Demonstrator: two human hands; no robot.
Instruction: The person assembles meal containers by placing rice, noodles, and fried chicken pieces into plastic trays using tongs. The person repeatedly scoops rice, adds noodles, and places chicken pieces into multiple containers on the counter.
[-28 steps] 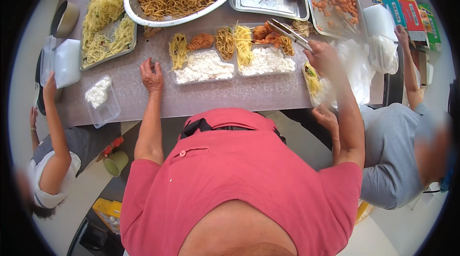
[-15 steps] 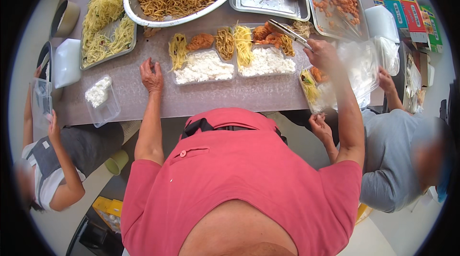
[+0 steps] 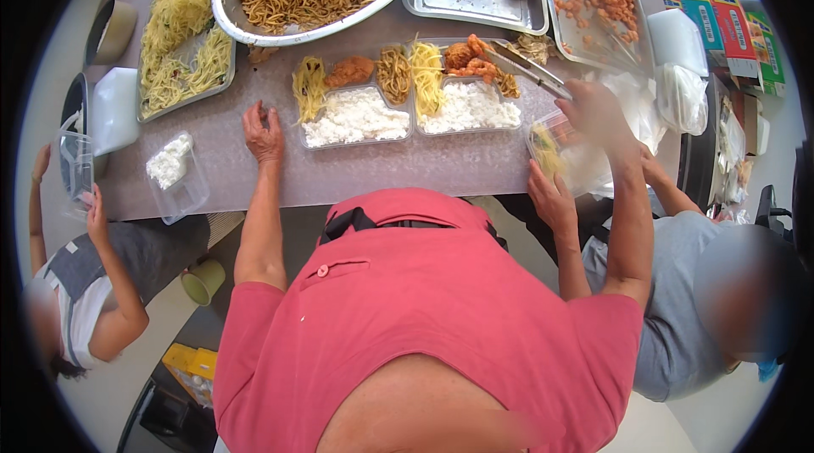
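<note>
My right hand [image 3: 585,105] grips metal tongs [image 3: 534,70], their tips over the upper right compartment of a clear lunch box [image 3: 468,133]. That box holds white rice, yellow noodles, fried chicken [image 3: 462,55], orange-red fried pieces [image 3: 479,71] and brown noodles. A similar filled box [image 3: 352,144] stands directly to its left, with rice, yellow noodles, an orange-brown fried piece and brown noodles. My left hand [image 3: 264,135] rests on the table left of the boxes, fingers loosely bent and apart, holding nothing.
Across the back stand a yellow noodle tray [image 3: 188,97], brown noodle bowl [image 3: 297,36], chicken tray [image 3: 475,11] and tray of orange-red pieces [image 3: 610,59]. A co-worker at right holds a filled box [image 3: 547,148]; another at left holds a clear container [image 3: 76,169]. A rice container [image 3: 191,186] sits nearby.
My right hand and the tongs have shifted slightly right and nearer me. The right co-worker's hand has come up onto the filled box. My left hand stays in place.
</note>
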